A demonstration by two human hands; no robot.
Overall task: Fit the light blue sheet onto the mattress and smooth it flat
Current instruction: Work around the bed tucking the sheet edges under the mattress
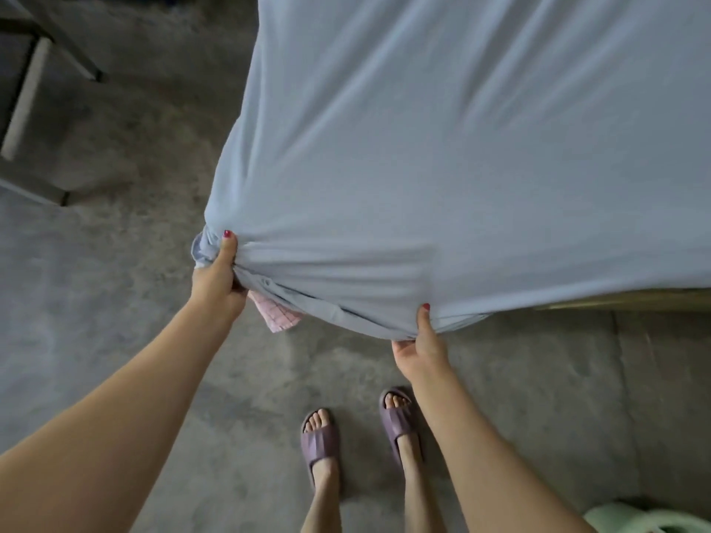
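**A:** Head view, the only one here: why is the light blue sheet (442, 167) being held at two spots like that?

**B:** Looks like the corner is being worked on. The sheet is already spread over the mattress top, with long creases running toward the near corner. The left hand (217, 275) is bunched around the gathered corner fabric, thumb on top, so the slack is collected in one place. The right hand (421, 344) is pinched on the hem along the near edge, thumb over the cloth and fingers (402, 346) curled underneath, probably so the edge can be pulled down and tucked.

**A:** And the pink bit (275, 315)?

**B:** Something pink and checked is left poking out below the corner, maybe mattress or an underlayer, can't be told. So the corner isn't judged fully seated yet. Smoothing is still needed too. Purple slippers (319, 440) are planted on the concrete floor (115, 263) close to the bed.
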